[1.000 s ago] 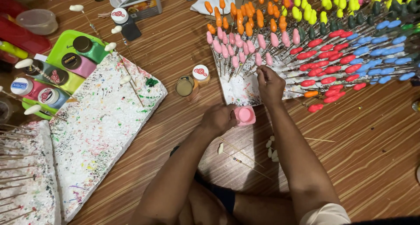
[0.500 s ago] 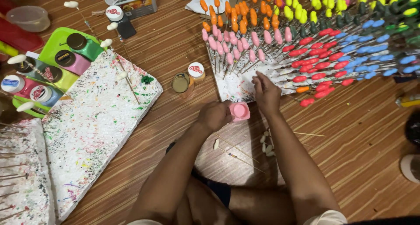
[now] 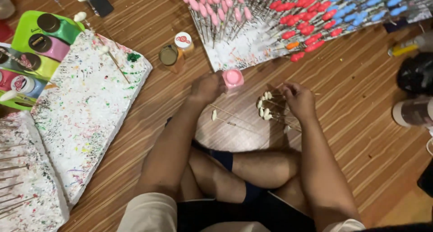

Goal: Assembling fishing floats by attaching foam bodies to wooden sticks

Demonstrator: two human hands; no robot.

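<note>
Since the earlier view, the right hand (image 3: 300, 101) has come away from the foam block (image 3: 243, 56) of painted sticks and dropped to a small heap of unpainted sticks with white tips (image 3: 267, 108) on the wooden floor (image 3: 352, 105). Its fingers are curled over the sticks' far ends; whether it has actually pinched one cannot be told. The camera has also tilted down, so the person's crossed bare legs now fill the lower middle of the view.

The left hand (image 3: 206, 87) is closed around a small pink paint pot (image 3: 233, 78), holding it just above the floor, near the front edge of the foam block. Two loose white-tipped sticks lie on the floor between the two hands.

Stuck upright into the foam block at the top are rows of sticks with painted tips: pink ones (image 3: 212, 9) on the left, red ones (image 3: 306, 29) in the middle, blue ones (image 3: 361, 6) on the right.

Just left of the block stand two small paint jars (image 3: 176, 51), one with a white cap, one open. Further left lies a large white foam board (image 3: 85, 119) speckled with paint, and beyond it a green tray (image 3: 27, 56) holding several paint pots. A second speckled board with bare sticks pushed into it sits at the lower left corner.
</note>
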